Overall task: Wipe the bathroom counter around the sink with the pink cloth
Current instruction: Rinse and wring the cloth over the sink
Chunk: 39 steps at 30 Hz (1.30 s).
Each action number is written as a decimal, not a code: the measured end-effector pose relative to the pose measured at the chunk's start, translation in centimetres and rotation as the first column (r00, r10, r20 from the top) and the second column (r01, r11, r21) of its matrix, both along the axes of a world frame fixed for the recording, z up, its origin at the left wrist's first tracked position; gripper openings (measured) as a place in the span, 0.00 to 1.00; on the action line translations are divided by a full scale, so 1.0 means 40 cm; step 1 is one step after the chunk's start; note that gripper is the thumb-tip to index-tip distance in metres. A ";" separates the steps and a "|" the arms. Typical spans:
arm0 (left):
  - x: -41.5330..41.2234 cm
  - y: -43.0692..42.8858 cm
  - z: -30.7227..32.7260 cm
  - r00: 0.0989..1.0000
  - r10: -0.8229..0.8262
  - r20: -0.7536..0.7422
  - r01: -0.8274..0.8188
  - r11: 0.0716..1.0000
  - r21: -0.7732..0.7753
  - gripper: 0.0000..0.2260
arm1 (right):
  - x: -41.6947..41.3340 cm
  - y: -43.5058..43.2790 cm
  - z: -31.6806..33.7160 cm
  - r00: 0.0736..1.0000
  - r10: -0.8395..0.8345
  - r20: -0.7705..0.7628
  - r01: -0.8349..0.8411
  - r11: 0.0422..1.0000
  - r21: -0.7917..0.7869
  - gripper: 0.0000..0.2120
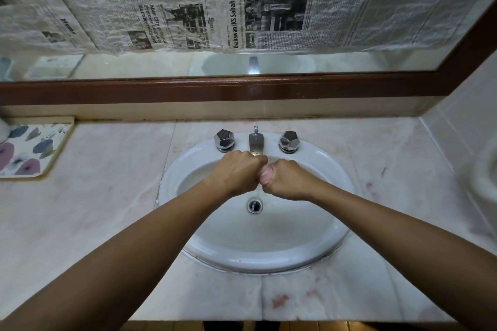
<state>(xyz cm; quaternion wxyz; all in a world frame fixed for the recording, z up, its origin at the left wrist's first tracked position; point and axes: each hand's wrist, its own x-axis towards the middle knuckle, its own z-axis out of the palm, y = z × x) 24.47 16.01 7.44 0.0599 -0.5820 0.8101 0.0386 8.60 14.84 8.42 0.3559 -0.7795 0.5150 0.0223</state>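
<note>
Both my hands are fisted side by side over the white oval sink [269, 252], just in front of the chrome spout [255, 142]. Between them a small twisted bit of the pink cloth [266, 174] shows; the remainder is hidden inside the fists. My left hand [236, 172] and my right hand [287, 179] each grip one end of it. The pale marble counter [107, 196] surrounds the sink and has reddish stains at the front right. The drain [254, 205] lies below my wrists.
Two faceted chrome tap knobs [224, 138] [288, 141] flank the spout. A floral tray [29, 149] sits at the counter's back left. A wood-framed mirror [242, 88] covered with newspaper rises behind. A white rounded object [484, 172] stands at the right edge.
</note>
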 end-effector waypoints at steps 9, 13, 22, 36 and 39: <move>0.082 -0.022 0.009 0.624 0.688 -0.370 -0.039 0.500 0.865 0.13 | -0.027 0.045 -0.058 0.979 0.205 0.017 -0.167 0.840 -0.516 0.45; 0.065 -0.019 0.017 0.675 0.661 -0.327 0.178 0.283 0.942 0.18 | -0.018 0.054 -0.091 0.964 0.263 -0.038 -0.226 0.732 -0.643 0.37; -0.021 0.001 -0.010 0.892 0.424 -0.156 -0.201 0.682 0.704 0.12 | 0.003 0.016 -0.053 0.897 0.207 -0.390 -0.404 0.743 -0.534 0.16; -0.046 0.064 -0.076 0.998 0.052 0.045 -0.057 0.991 0.123 0.03 | -0.018 0.024 -0.065 0.958 0.164 -0.233 -0.184 0.981 -0.063 0.09; -0.052 0.069 -0.077 0.998 0.038 0.059 -0.043 0.994 0.100 0.04 | -0.025 0.027 -0.065 0.974 0.131 -0.185 -0.134 0.991 -0.004 0.11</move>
